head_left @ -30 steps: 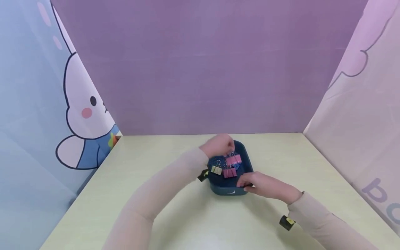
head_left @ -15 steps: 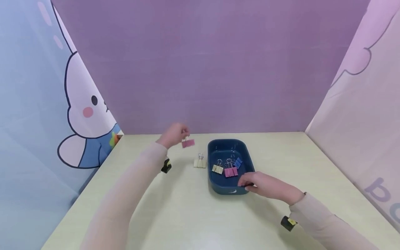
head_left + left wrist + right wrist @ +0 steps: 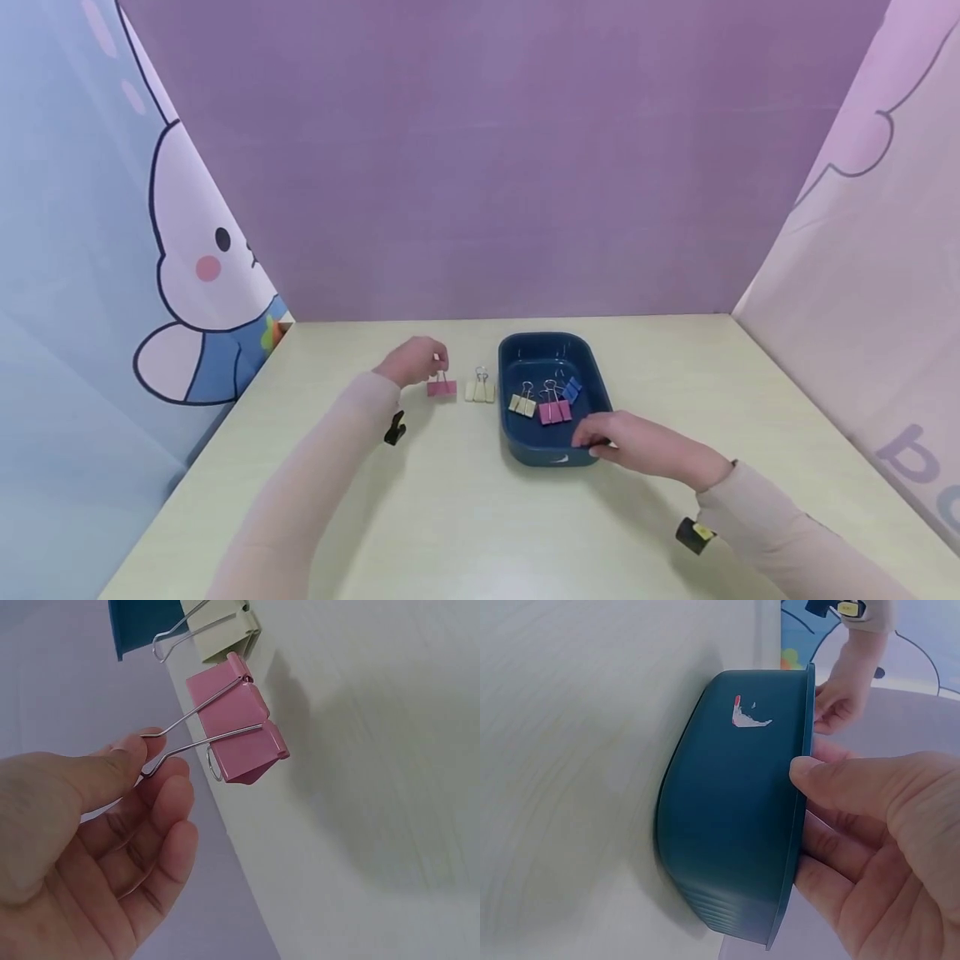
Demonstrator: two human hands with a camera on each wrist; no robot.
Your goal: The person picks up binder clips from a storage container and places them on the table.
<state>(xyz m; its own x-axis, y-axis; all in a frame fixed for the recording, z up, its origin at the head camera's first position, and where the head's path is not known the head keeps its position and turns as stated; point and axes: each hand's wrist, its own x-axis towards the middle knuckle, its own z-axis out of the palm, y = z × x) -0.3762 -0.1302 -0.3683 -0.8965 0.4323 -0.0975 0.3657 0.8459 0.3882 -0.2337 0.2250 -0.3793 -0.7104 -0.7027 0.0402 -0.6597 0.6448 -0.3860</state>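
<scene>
Between thumb and fingertips, my left hand (image 3: 417, 361) pinches the wire handle of a pink binder clip (image 3: 236, 720), close above the table left of the bin. A pale yellow binder clip (image 3: 480, 392) stands on the table between that clip and the dark blue bin (image 3: 517, 442). Inside the bin lie another pale yellow binder clip (image 3: 522, 405), a deeper pink binder clip (image 3: 555, 412) and a blue binder clip (image 3: 572, 390). My right hand (image 3: 637, 447) grips the bin's near right rim, thumb outside and fingers inside, as the right wrist view shows.
The pale wooden table (image 3: 450, 525) reaches back to a purple backdrop (image 3: 480, 167). Printed cloth panels hang at both sides, the left one with a cartoon rabbit (image 3: 202, 258). A white mark (image 3: 748, 714) shows on the bin's near wall.
My left hand has lifted the pink clip out of the bin, carried it left past the yellow clip and lowered it towards the table. The right hand has stayed on the rim.
</scene>
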